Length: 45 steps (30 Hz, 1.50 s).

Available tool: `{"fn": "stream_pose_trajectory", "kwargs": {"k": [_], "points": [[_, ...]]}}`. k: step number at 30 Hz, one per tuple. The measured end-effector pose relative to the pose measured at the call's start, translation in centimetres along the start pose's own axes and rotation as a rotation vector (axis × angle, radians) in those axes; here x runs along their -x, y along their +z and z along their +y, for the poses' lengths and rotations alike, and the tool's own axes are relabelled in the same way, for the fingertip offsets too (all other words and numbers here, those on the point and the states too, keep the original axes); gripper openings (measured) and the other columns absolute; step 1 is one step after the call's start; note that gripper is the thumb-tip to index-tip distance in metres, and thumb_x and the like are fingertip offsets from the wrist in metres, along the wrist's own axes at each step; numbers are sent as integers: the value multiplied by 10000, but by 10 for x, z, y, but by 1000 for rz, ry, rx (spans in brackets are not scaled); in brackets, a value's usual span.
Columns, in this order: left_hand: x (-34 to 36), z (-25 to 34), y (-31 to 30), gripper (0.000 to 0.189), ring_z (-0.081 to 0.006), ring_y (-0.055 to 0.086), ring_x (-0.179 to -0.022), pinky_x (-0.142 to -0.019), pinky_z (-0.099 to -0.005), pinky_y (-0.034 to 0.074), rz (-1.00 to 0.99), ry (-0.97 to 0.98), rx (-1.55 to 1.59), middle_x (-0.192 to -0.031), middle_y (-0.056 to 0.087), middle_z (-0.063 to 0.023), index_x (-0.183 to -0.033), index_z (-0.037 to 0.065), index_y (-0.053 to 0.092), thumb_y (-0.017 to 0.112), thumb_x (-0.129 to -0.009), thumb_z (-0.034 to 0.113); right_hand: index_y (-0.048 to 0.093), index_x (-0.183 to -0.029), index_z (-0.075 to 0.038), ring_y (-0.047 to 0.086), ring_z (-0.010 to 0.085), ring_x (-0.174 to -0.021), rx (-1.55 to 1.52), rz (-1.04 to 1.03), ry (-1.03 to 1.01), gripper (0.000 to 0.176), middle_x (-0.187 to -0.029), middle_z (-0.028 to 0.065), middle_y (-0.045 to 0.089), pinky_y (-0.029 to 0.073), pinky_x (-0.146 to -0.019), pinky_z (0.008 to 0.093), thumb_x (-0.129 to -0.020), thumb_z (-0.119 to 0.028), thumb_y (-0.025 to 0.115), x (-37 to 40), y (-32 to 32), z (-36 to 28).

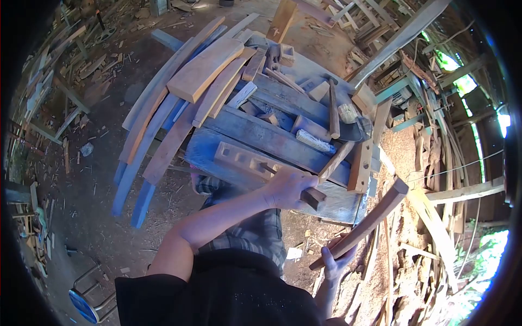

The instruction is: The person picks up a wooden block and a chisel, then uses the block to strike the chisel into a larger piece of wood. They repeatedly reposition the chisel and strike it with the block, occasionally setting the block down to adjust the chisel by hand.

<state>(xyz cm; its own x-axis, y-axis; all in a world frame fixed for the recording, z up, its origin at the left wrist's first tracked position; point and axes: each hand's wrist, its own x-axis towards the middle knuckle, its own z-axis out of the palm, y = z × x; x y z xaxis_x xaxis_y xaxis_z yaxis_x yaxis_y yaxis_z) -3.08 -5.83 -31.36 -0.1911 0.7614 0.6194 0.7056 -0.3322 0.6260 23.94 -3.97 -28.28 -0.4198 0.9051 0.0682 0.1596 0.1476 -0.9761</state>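
Observation:
My left hand (pixel 291 186) is closed around a dark-handled tool (pixel 314 199), maybe a chisel. Its narrow end (pixel 267 168) lies over a pale wooden block with square recesses (pixel 239 156), near the bench's front edge. Whether the tip touches the block is unclear. Lower and to the right, my right hand (pixel 337 262) grips the lower end of a long, slightly curved wooden bar (pixel 367 223), which slants up to the right, clear of the bench (pixel 215 127).
Long curved boards (pixel 206 70) are stacked across the bench's left side. Beyond the block lie a hammer (pixel 333 108), offcuts and a holed wooden piece (pixel 360 167). Shavings and scrap wood (pixel 408 261) cover the right-hand floor. A metal-legged stool (pixel 84 305) stands lower left.

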Motion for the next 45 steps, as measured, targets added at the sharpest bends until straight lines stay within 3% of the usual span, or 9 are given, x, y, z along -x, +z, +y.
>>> {"fn": "stream_pose_trajectory", "kwargs": {"k": [10,12,14,21,26,28,32,34,45], "points": [[2,-9,0,312,-267,633,-652,-561,-384,475,188,-66,-43,-718,584,-28,-866,153,539,743,-635,206,395,-1196,-30,523,130,-569,-206,24,-419,646,-721,60,506,462,-556,250,-713,-243,768,-17,26,-40],[-2,-8,-3,263,-281,631,-647,-560,-384,473,240,-97,17,-679,577,-44,-836,141,539,734,-666,192,380,-1227,-13,531,131,-602,-193,-7,-408,691,-767,60,519,462,-566,249,-707,-240,773,-15,31,-41],[-6,-12,-2,249,-286,620,-622,-546,-378,459,284,-138,34,-668,575,-50,-799,125,538,746,-675,180,375,-1258,5,528,129,-641,236,-187,96,748,-820,56,519,442,-553,248,-680,-215,794,-15,38,-50],[-19,-16,-17,242,-343,617,-648,-560,-410,455,437,-315,167,-675,593,-110,-778,111,553,760,-677,184,438,-1185,16,505,116,-663,112,-84,-181,662,-835,50,514,389,-534,231,-625,-133,759,-29,20,-53],[-22,-31,-22,255,-365,605,-690,-584,-394,453,445,-337,247,-702,599,-141,-796,82,564,775,-674,160,465,-1068,27,538,201,-659,593,-346,-78,572,-751,115,555,465,-598,346,-653,-199,787,-68,61,-84],[-19,-30,-26,179,-68,547,-672,-605,-273,443,491,-309,294,-711,622,-33,-811,52,585,753,-768,97,462,-1084,37,565,211,-681,572,-304,-134,611,-777,141,571,471,-600,349,-645,-213,805,-82,57,-105],[-13,-38,-31,164,-60,536,-693,-618,-268,445,502,-303,432,-730,620,3,-845,26,599,742,-795,89,447,-1127,20,641,307,-720,379,-304,-471,632,-790,174,613,502,-686,383,-663,-223,801,-92,86,-129],[-11,-37,-33,199,-59,572,-723,-630,-279,456,585,-362,408,-699,604,-16,-860,29,606,759,-775,123,431,-1170,31,606,227,-699,826,-619,-260,676,-814,177,594,493,-671,365,-670,-240,796,-112,91,-131],[10,-69,-39,283,-129,602,-794,-723,-294,492,706,-519,620,-874,627,-44,-952,-4,577,749,-815,174,447,-1041,5,657,412,-800,850,-632,-513,509,-813,241,640,520,-736,460,-654,-161,731,-127,107,-170]]}}
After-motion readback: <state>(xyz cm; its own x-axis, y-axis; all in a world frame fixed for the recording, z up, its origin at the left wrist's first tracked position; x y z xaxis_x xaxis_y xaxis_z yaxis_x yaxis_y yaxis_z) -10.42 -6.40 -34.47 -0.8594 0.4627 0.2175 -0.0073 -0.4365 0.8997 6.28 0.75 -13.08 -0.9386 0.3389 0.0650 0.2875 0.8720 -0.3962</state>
